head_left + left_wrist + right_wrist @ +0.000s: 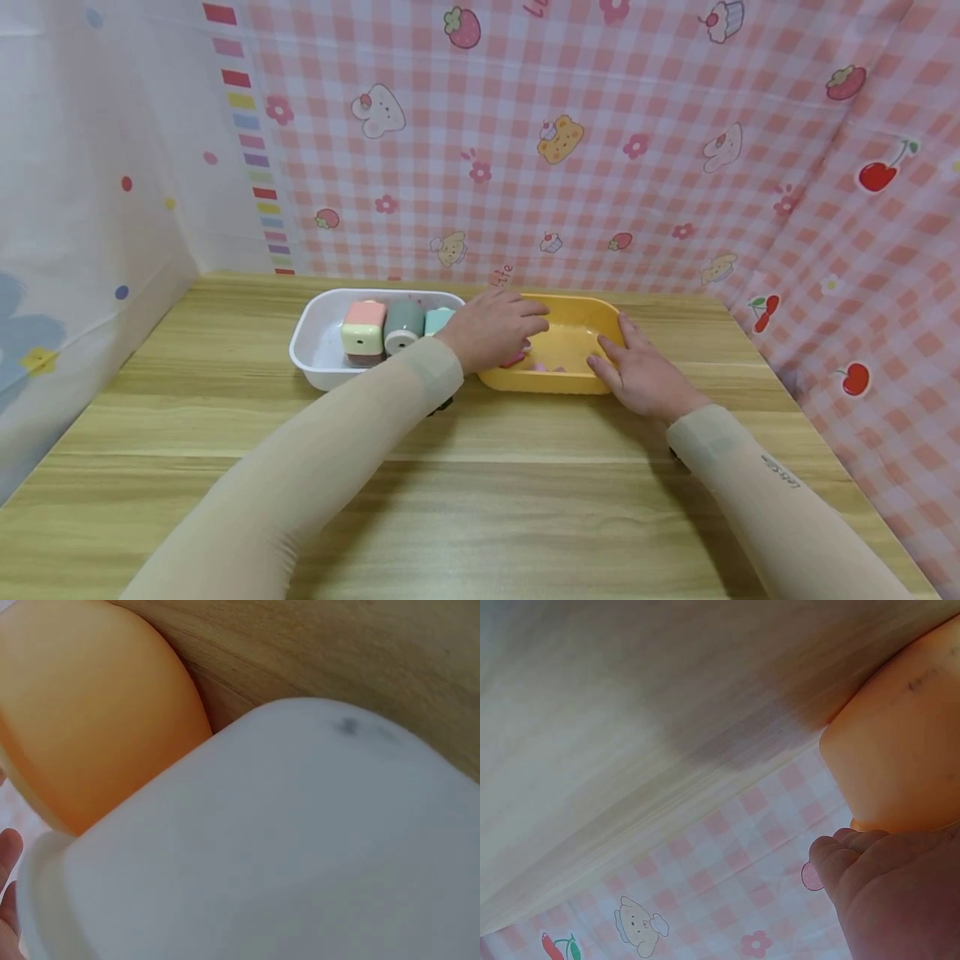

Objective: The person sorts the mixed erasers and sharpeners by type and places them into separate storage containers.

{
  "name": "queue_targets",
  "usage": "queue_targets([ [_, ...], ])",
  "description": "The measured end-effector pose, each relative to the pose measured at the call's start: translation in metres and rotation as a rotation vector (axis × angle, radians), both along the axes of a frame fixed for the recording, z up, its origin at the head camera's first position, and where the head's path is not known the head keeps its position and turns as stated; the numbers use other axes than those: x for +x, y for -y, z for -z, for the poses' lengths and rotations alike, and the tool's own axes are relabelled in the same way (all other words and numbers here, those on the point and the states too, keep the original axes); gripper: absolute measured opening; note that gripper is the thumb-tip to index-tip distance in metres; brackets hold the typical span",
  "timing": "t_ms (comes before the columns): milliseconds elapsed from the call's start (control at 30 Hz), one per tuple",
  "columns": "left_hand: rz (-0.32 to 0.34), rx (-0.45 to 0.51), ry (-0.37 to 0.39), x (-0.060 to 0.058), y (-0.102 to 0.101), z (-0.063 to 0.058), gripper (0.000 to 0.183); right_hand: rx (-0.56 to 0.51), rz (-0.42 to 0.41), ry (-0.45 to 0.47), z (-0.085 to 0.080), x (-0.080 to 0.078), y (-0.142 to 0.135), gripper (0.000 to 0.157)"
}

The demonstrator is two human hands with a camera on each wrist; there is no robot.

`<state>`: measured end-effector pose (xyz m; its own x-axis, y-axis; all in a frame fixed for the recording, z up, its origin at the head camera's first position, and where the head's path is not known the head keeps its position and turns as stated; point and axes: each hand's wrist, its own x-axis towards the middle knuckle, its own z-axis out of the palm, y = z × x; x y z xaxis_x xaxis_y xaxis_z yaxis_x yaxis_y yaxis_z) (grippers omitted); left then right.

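Note:
My left hand reaches over the left end of a yellow plastic bin, its fingers spread and pointing right. Below its thumb, a small pink item shows inside the bin, partly covered by the hand. Small pale purple pieces lie on the bin's floor. At the bin's right end, my right hand rests on the rim with fingers extended, thumb tip over the inside. The right wrist view has those fingers along the bin's edge.
Left of the yellow bin stands a white bin. Inside are a pink-and-cream block with a small hole, a grey-green cylinder with a white holed end, and a turquoise item. Patterned cloth hangs behind the wooden table.

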<state>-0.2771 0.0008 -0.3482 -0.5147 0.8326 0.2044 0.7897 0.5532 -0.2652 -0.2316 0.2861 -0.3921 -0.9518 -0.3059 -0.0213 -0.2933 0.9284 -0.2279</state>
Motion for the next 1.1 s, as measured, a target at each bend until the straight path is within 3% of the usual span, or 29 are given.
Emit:
queue_targets([
  [200, 0.031, 0.022, -0.002, 0.003, 0.008, -0.004, 0.037, -0.014, 0.0, 0.01, 0.0, 0.0, 0.0, 0.075],
  [367, 0.088, 0.071, -0.032, 0.009, 0.021, -0.008, 0.037, -0.007, -0.005, 0.012, 0.002, -0.001, -0.001, 0.081],
  [667, 0.112, 0.108, -0.025, 0.017, 0.056, -0.012, 0.043, -0.009, -0.009, 0.03, -0.001, 0.002, 0.0, 0.084],
  [833, 0.062, 0.092, 0.022, 0.021, 0.083, -0.018, 0.044, -0.008, -0.004, 0.035, -0.003, 0.001, 0.0, 0.083],
  [1100, -0.027, 0.138, 0.048, 0.024, 0.129, -0.017, 0.048, -0.006, -0.002, 0.046, -0.002, 0.001, 0.0, 0.085],
])
